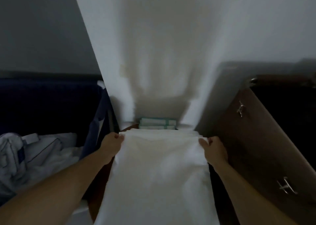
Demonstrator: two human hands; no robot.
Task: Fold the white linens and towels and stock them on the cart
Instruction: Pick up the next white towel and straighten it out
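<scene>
Left grip pinches one side edge of white linen; right grip pinches opposite edge. Linen taut between grips, rest hanging below them. Likely best: hold both grips level, tension even, layered edges aligned before folding.

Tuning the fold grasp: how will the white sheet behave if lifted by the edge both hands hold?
Likely floppy: the white sheet drapes down from the edge that the left hand and right hand pinch. Probably light, since two pinches seem enough to hold it. The stacked layers at that edge could slide apart.
</scene>
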